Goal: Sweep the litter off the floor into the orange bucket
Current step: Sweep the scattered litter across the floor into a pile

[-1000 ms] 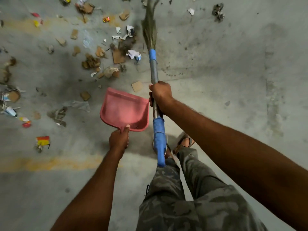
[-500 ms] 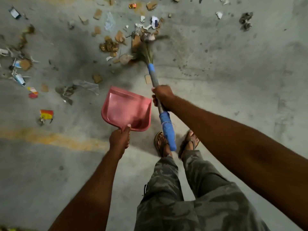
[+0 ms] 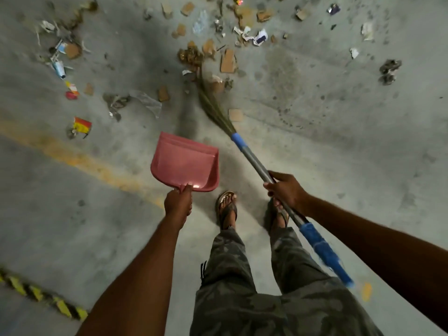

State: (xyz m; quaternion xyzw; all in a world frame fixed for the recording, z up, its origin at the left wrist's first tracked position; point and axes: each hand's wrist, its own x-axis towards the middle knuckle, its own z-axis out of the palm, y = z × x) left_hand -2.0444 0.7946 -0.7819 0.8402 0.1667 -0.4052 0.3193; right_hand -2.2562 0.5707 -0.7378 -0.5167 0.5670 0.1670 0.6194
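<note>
Pink plastic, the dustpan [image 3: 185, 163] is held out in front of the person by the left hand [image 3: 178, 202], whose fingers are curled tight round its short handle, thumb lying on top; the pan's open mouth faces away, towards the litter [image 3: 228, 60]. The right hand [image 3: 286, 190] is clamped round the grey metal shaft of the broom [image 3: 252, 158], just above the long blue grip [image 3: 324, 255] that runs back past the right leg. The broom slants up and to the left, and its blurred bristles [image 3: 211, 100] reach in among bits of cardboard, torn paper and brown crumbs. That litter lies scattered on the concrete floor [image 3: 339, 141] across the far side of the view, well apart from the pan's lip. A red and yellow wrapper [image 3: 82, 124] and a scrap of clear plastic [image 3: 148, 103] lie off to the left. A faded yellow line [image 3: 72, 156] crosses the floor slantwise, and black-and-yellow striped tape [image 3: 48, 299] shows at the lower left. Camouflage trousers [image 3: 242, 299] and a sandalled foot [image 3: 226, 207] stand below.
</note>
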